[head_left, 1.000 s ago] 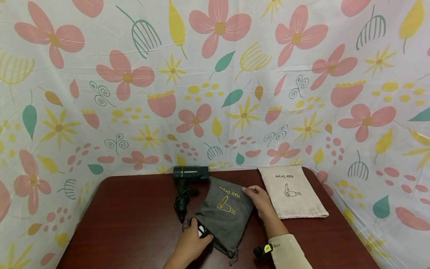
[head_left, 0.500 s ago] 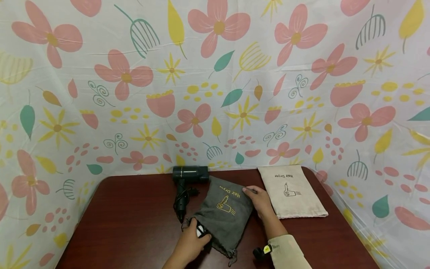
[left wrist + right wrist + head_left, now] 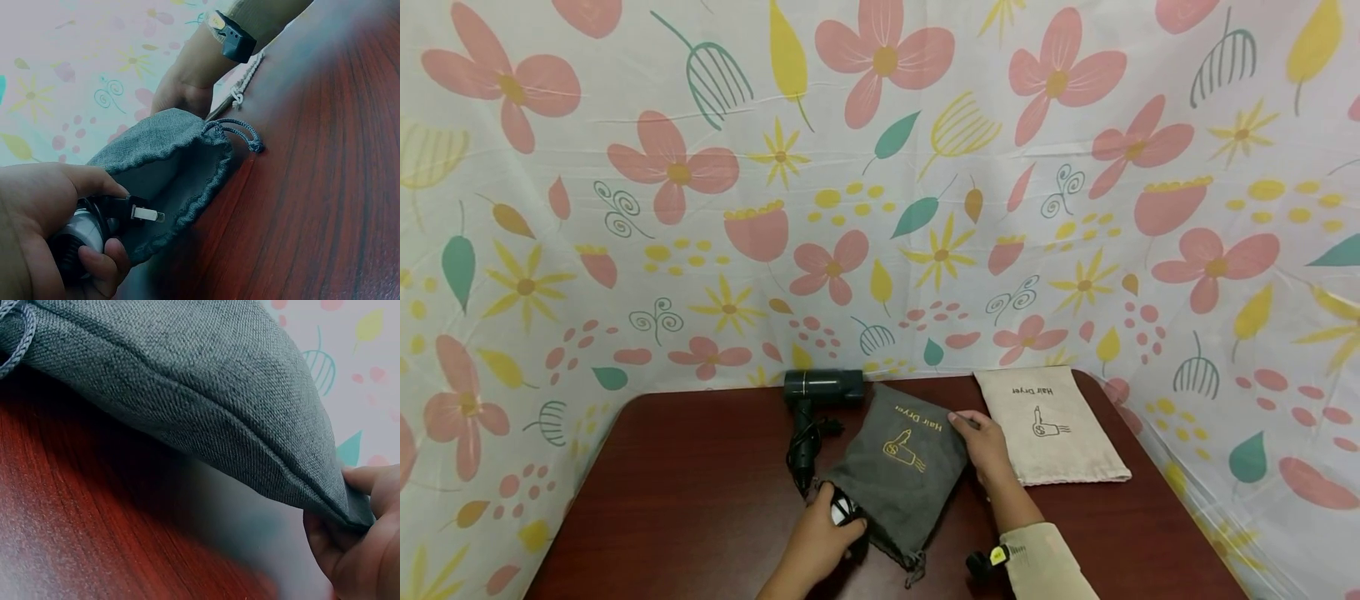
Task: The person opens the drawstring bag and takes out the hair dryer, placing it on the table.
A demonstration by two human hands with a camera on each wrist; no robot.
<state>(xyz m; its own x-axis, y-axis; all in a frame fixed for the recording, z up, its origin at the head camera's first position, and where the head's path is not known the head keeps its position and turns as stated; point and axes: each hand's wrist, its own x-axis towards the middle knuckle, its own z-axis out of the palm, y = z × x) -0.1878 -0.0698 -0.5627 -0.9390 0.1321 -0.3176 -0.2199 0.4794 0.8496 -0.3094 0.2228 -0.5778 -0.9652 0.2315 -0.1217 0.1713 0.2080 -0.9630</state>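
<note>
A grey drawstring bag (image 3: pixel 898 475) printed "Hair Dryer" lies tilted in the middle of the head view, its mouth toward the front left. My left hand (image 3: pixel 820 533) grips a silver and black hair dryer (image 3: pixel 87 231) at that mouth. Beside my thumb, the dryer's plug (image 3: pixel 145 214) points into the bag's opening; the rest of the dryer is hidden by my fingers. My right hand (image 3: pixel 987 446) pinches the bag's far right corner, which the right wrist view shows raised off the table between thumb and fingers (image 3: pixel 322 547).
A dark hair dryer (image 3: pixel 823 387) with its cord wrapped round the handle lies just left of the bag. At the back right lies a flat cream "Hair Dryer" bag (image 3: pixel 1052 433). A flowered cloth (image 3: pixel 880 208) hangs behind the brown table (image 3: pixel 685 492).
My left hand has drawn slightly to the left with the hair dryer, away from the bag's mouth. The bag looks a little fuller and higher at its far end; my right hand keeps its pinch.
</note>
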